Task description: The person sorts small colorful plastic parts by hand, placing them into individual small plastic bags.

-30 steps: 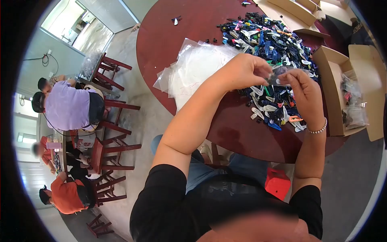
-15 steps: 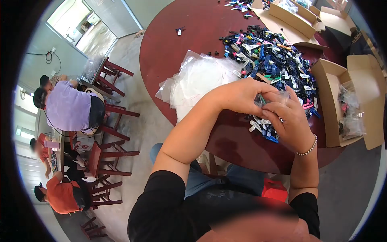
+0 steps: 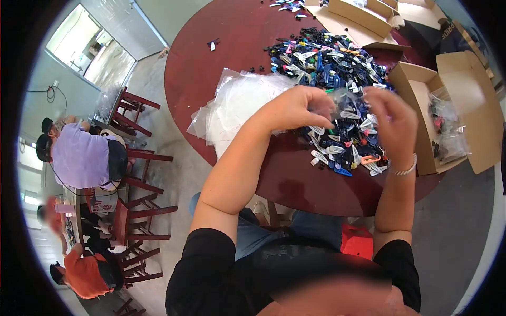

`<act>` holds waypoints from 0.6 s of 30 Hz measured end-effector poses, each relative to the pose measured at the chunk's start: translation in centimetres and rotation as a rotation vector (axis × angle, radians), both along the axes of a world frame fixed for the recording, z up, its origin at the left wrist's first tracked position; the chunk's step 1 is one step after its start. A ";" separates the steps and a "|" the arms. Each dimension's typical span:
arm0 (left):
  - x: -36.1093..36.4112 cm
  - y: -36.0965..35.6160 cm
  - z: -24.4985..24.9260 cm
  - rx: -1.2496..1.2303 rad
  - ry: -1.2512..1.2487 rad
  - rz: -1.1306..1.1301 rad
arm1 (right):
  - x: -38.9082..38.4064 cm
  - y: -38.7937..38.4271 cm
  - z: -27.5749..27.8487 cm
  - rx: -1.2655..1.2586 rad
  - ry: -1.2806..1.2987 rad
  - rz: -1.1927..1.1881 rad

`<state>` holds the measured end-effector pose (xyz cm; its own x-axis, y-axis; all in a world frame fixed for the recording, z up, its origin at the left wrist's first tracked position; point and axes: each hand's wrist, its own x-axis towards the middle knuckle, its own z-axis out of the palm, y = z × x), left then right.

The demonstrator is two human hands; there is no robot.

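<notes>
A small clear plastic bag (image 3: 346,97) shows between my two hands, over the heap of hair clips (image 3: 337,66). My left hand (image 3: 303,109) curls around the bag's left side, thumb below and fingers above, with a bit of green at the fingertips. Motion smears my right hand (image 3: 394,118), whose bent fingers are at the bag's right edge; I cannot tell whether they grip it. White, navy, black and coloured clips lie right below both hands. Flat clear bags (image 3: 232,108) are stacked left of the heap, partly behind my left forearm.
An open cardboard box (image 3: 408,113) with filled bags stands right of the heap. More cardboard boxes (image 3: 363,16) are at the back of the round red table (image 3: 195,63). People (image 3: 87,152) sit by wooden stools (image 3: 150,184) at the left.
My hands have drawn apart from their pinch around the bag, the right one moving right and uncovering the clips below. The whole view has shifted slightly.
</notes>
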<state>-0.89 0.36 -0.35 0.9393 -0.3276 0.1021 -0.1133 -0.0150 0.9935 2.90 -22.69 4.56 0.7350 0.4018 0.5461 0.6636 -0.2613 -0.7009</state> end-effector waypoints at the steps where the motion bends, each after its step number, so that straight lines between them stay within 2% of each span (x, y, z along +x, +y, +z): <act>1: 0.2 0.2 0.2 0.002 0.047 -0.013 | 1.7 -1.3 -0.1 0.032 0.091 -0.072; 4: 0.3 0.6 0.2 -0.096 0.074 -0.003 | 6.5 -5.0 -1.3 0.032 0.266 -0.180; 6: 0.0 0.4 0.9 -0.075 0.106 0.016 | 8.2 -6.7 -2.5 0.002 0.344 -0.214; 8: -0.1 0.3 1.1 -0.039 0.139 0.124 | 9.0 -7.5 -3.8 -0.394 0.172 -0.176; 10: 0.1 0.4 0.8 -0.038 0.143 0.134 | 8.4 -6.6 -3.8 -0.650 0.078 -0.252; 13: 0.2 0.4 0.6 -0.035 0.145 0.130 | 7.8 -5.5 -4.5 -0.650 0.160 -0.212; 15: 0.2 0.3 0.7 -0.036 0.143 0.136 | 7.6 -4.4 -4.4 -0.711 0.123 -0.277; 18: 0.1 0.2 0.8 0.001 0.130 0.144 | 7.2 -3.7 -4.9 -0.663 0.065 -0.241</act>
